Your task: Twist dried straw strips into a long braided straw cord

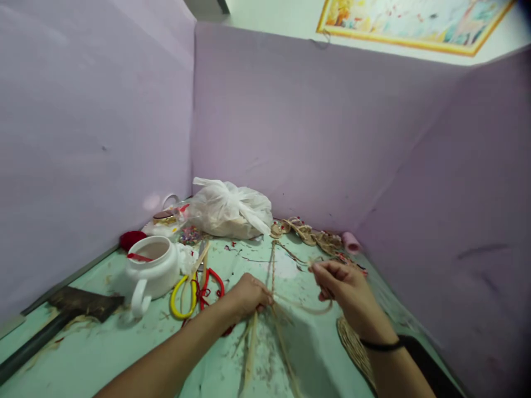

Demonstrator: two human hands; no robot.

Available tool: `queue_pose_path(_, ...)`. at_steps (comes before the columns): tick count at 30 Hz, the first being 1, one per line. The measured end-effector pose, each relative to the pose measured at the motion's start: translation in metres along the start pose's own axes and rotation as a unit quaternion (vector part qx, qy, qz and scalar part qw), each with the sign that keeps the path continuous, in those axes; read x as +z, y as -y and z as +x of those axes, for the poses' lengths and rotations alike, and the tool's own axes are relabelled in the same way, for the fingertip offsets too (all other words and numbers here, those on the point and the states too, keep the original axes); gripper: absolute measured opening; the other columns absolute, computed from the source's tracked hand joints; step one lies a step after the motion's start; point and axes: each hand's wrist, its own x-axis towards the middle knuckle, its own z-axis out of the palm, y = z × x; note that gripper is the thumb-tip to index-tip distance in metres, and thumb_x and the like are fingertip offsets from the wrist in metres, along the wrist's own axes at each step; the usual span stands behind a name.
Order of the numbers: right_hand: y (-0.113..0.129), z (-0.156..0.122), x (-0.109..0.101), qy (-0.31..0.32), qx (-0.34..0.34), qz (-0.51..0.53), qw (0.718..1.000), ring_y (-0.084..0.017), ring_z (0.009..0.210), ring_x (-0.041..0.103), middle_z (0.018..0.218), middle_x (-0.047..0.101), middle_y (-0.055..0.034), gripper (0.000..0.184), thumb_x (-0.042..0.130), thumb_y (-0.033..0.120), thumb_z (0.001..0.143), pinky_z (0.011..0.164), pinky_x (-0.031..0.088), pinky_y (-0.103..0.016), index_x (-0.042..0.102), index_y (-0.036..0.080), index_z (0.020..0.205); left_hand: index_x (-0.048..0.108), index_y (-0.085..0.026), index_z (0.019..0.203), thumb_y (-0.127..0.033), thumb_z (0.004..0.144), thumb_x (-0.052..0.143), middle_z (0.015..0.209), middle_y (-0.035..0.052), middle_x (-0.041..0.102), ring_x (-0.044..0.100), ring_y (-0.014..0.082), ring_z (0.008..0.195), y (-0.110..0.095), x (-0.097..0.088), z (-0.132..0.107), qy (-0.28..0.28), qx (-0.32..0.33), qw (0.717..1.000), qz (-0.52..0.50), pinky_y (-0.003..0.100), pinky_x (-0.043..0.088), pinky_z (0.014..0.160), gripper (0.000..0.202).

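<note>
My left hand [250, 293] is closed in a pinch on a thin straw braid [273, 266], at the point where its plaited part ends. The braid runs away from me up the table. Loose straw strands [250, 359] fan out below the left fingers toward the front. My right hand [342, 284], with a black band on the wrist, is raised to the right and pinches the end of one strand [305, 305]. That strand sags in a curve between the two hands. Under the right forearm lies a coiled woven straw piece [354, 348], partly hidden.
Left of my hands are scissors [177, 301] with yellow and red handles, a white teapot [160, 276] without a lid, and an axe-like tool [83, 305]. A tied white plastic bag [232, 213], small woven straw pieces [305, 232] and a pink roll [350, 243] line the back wall.
</note>
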Motion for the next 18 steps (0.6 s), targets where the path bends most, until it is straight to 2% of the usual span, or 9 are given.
queue_pose_path(2, -0.005, -0.014, -0.009, 0.076, 0.044, -0.023, 0.996, -0.002, 0.035, 0.028, 0.045, 0.041, 0.0041, 0.029, 0.064, 0.040, 0.057, 0.032, 0.022, -0.017, 0.051, 0.014, 0.053, 0.055, -0.013, 0.049, -0.017, 0.054, 0.054, 0.034, -0.0054, 0.040, 0.026, 0.0049, 0.031, -0.003, -0.001, -0.005, -0.002, -0.011, 1.000, 0.017, 0.020, 0.013, 0.034, 0.005)
queue_pose_path(3, -0.006, -0.019, -0.013, 0.133, 0.066, -0.021, 0.989, -0.002, 0.033, 0.025, 0.044, 0.041, 0.0045, 0.028, 0.064, 0.039, 0.057, 0.031, 0.017, -0.017, 0.052, 0.014, 0.053, 0.054, -0.013, 0.049, -0.018, 0.054, 0.055, 0.033, -0.0058, 0.039, 0.023, 0.0045, 0.029, -0.005, -0.001, -0.007, 0.002, -0.016, 0.999, 0.028, 0.020, 0.012, 0.034, 0.007)
queue_pose_path(5, -0.006, -0.022, -0.019, 0.241, 0.095, 0.009, 0.966, -0.001, 0.032, 0.022, 0.043, 0.043, 0.0047, 0.026, 0.063, 0.039, 0.057, 0.031, 0.014, -0.018, 0.055, 0.014, 0.057, 0.052, -0.014, 0.049, -0.021, 0.055, 0.055, 0.033, -0.0063, 0.038, 0.021, 0.0039, 0.027, -0.008, -0.002, -0.011, 0.013, -0.025, 0.999, 0.039, 0.020, 0.011, 0.033, 0.010)
queue_pose_path(6, -0.008, -0.021, -0.019, 0.270, 0.099, 0.022, 0.957, -0.002, 0.031, 0.023, 0.043, 0.044, 0.0045, 0.026, 0.062, 0.040, 0.059, 0.032, 0.014, -0.018, 0.057, 0.014, 0.060, 0.052, -0.014, 0.050, -0.023, 0.056, 0.055, 0.033, -0.0064, 0.038, 0.020, 0.0037, 0.027, -0.009, -0.002, -0.012, 0.019, -0.027, 0.999, 0.042, 0.020, 0.010, 0.032, 0.011)
queue_pose_path(7, -0.012, -0.019, -0.018, 0.275, 0.096, 0.022, 0.956, -0.002, 0.031, 0.024, 0.044, 0.046, 0.0039, 0.025, 0.061, 0.039, 0.060, 0.032, 0.015, -0.018, 0.057, 0.014, 0.062, 0.051, -0.014, 0.051, -0.024, 0.056, 0.055, 0.034, -0.0066, 0.038, 0.020, 0.0035, 0.027, -0.010, -0.002, -0.012, 0.024, -0.029, 0.998, 0.043, 0.020, 0.010, 0.031, 0.012)
queue_pose_path(10, -0.037, -0.007, 0.003, 0.119, 0.068, -0.052, 0.989, -0.004, 0.035, 0.034, 0.041, 0.046, 0.0028, 0.018, 0.058, 0.029, 0.061, 0.035, 0.022, -0.018, 0.056, 0.013, 0.054, 0.053, -0.014, 0.055, -0.026, 0.056, 0.055, 0.035, -0.0069, 0.039, 0.020, 0.0034, 0.026, -0.009, -0.004, -0.010, 0.034, -0.031, 0.998, 0.045, 0.020, 0.009, 0.030, 0.012)
queue_pose_path(11, -0.047, -0.003, 0.013, 0.089, 0.049, -0.076, 0.992, -0.005, 0.037, 0.036, 0.041, 0.047, 0.0023, 0.016, 0.057, 0.026, 0.061, 0.037, 0.025, -0.017, 0.057, 0.012, 0.052, 0.053, -0.014, 0.057, -0.027, 0.056, 0.055, 0.036, -0.0070, 0.040, 0.020, 0.0034, 0.026, -0.008, -0.004, -0.009, 0.038, -0.032, 0.998, 0.046, 0.019, 0.008, 0.030, 0.013)
queue_pose_path(15, -0.076, 0.004, 0.044, 0.125, 0.037, -0.075, 0.989, -0.005, 0.038, 0.038, 0.041, 0.050, 0.0020, 0.014, 0.054, 0.022, 0.062, 0.038, 0.027, -0.017, 0.061, 0.012, 0.056, 0.053, -0.014, 0.056, -0.029, 0.055, 0.056, 0.036, -0.0070, 0.040, 0.021, 0.0031, 0.026, -0.006, -0.005, -0.005, 0.046, -0.026, 0.998, 0.042, 0.019, 0.009, 0.029, 0.015)
queue_pose_path(18, -0.077, 0.000, 0.047, 0.183, 0.068, -0.021, 0.981, -0.006, 0.033, 0.038, 0.038, 0.048, 0.0022, 0.020, 0.049, 0.024, 0.066, 0.036, 0.028, -0.018, 0.058, 0.012, 0.053, 0.053, -0.013, 0.055, -0.029, 0.055, 0.056, 0.035, -0.0066, 0.040, 0.020, 0.0030, 0.025, -0.005, -0.004, -0.006, 0.043, -0.025, 0.998, 0.039, 0.019, 0.009, 0.029, 0.016)
